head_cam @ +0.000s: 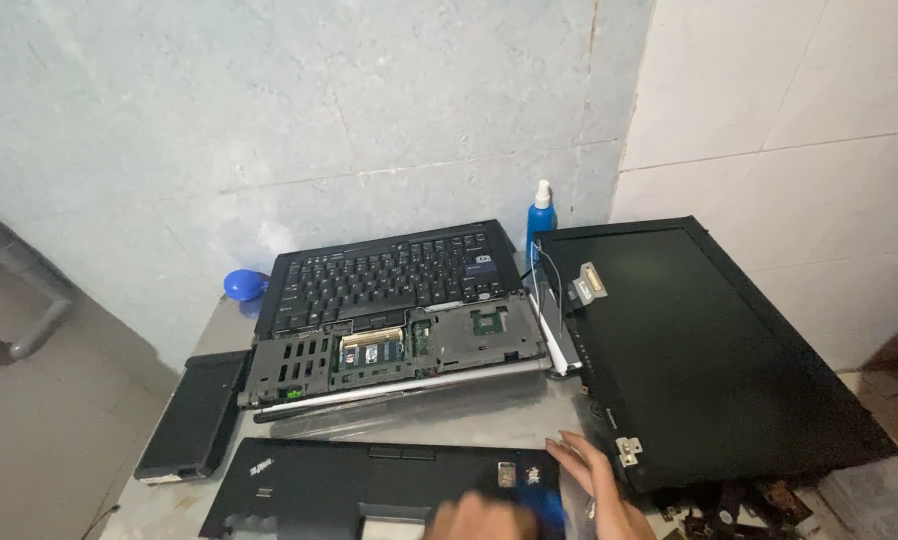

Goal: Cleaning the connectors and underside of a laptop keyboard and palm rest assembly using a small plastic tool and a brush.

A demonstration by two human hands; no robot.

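Note:
My right hand (587,478) lies at the bottom edge, fingers stretched out on the table between the black palm-rest cover (369,485) and the hinge corner of the detached black screen panel (709,350). My left hand (466,520) is a blur low over the palm-rest cover, with a small blue object (541,503) right beside it; whether it grips that object is unclear. Behind them lies the opened laptop base (399,355) with its bare circuit board. The loose black keyboard (394,272) leans against the back of the base.
A black battery pack (194,415) lies at the table's left edge. A blue spray bottle (540,225) and a round blue thing (244,285) stand by the tiled wall. The screen panel overhangs the grey table (469,415) on the right. Small dark parts (739,505) lie under its front corner.

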